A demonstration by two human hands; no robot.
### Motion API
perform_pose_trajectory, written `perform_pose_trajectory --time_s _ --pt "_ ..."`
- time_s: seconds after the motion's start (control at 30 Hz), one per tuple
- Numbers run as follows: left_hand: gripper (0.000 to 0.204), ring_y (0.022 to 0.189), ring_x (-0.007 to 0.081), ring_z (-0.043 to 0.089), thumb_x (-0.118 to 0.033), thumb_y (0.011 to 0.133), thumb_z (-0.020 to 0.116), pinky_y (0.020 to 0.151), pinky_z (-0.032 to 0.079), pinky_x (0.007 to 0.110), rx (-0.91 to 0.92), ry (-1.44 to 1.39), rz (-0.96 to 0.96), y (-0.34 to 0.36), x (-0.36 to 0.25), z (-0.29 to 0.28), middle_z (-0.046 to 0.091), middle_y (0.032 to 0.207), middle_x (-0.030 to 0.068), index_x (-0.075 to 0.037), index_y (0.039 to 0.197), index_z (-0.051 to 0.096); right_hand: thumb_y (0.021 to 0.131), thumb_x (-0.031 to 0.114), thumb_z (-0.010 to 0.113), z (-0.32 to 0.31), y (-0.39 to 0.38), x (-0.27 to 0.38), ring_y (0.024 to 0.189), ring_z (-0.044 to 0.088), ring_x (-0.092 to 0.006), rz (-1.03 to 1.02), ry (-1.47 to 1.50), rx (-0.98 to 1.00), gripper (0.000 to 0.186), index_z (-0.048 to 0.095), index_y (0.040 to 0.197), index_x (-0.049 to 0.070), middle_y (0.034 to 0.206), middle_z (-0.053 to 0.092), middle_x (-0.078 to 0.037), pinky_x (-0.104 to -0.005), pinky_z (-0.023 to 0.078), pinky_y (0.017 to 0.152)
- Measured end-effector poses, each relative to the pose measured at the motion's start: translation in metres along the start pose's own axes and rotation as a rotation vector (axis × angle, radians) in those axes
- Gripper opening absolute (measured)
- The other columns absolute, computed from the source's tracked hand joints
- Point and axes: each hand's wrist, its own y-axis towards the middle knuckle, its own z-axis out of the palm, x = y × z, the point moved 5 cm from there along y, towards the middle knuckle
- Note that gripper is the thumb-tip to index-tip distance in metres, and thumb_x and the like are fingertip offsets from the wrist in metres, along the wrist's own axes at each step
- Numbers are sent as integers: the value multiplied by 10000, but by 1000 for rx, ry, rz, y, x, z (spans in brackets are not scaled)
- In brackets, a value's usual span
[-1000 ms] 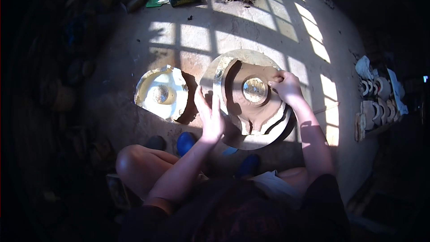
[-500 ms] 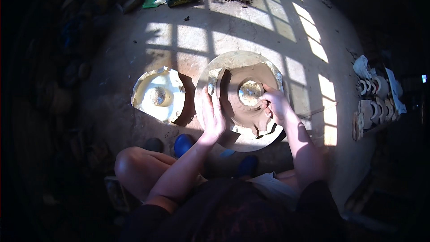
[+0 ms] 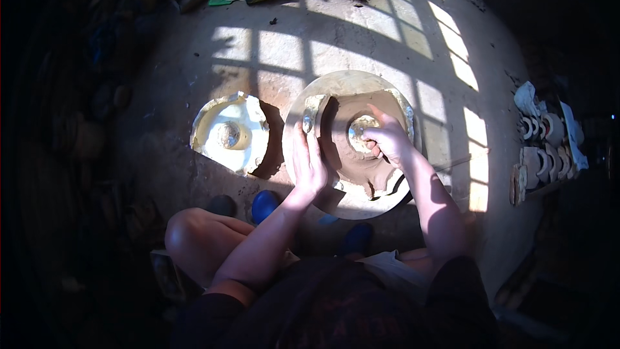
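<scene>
The clay-lined mould (image 3: 354,160) is set on a round disc (image 3: 349,81), touched at nine o'clock by the flat, empty left hand (image 3: 309,167); toward three o'clock the right hand (image 3: 389,141) is held half-curled, its grip unclear.

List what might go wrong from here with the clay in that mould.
1. The right hand is over the clay beside the raised pale centre; uneven pressure there might thin or tear it.
2. The clay's edge nearest the person is ragged, so it could crack or break away.
3. The left hand is at the left side of the pale mould; an uneven push might shift it on the round board.
</scene>
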Motion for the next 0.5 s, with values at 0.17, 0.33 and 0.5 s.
perform_pose_trajectory --time_s 0.17,0.33,0.5 --pt "607 1465 454 424 -350 1164 307 1237 302 487 113 -39 -111 7 35 12 454 1562 326 115 1545 391 870 -32 617 12 14 2 561 543 -95 32 -100 70 888 268 1679 77 743 616 -26 -275 435 462" --pt "686 1380 380 525 -470 1165 215 1175 381 434 226 -188 -203 41 2 5 572 1453 264 61 1522 462 871 -30 608 9 11 9 553 539 -97 47 -268 108 874 301 1677 108 703 562 -5 -283 462 478" --pt "668 1232 451 606 -461 1157 210 1068 454 468 255 -356 -247 60 17 12 649 1314 304 31 1425 574 875 -9 610 7 9 18 536 522 -90 6 -435 155 864 307 1676 105 664 532 13 -285 475 490"
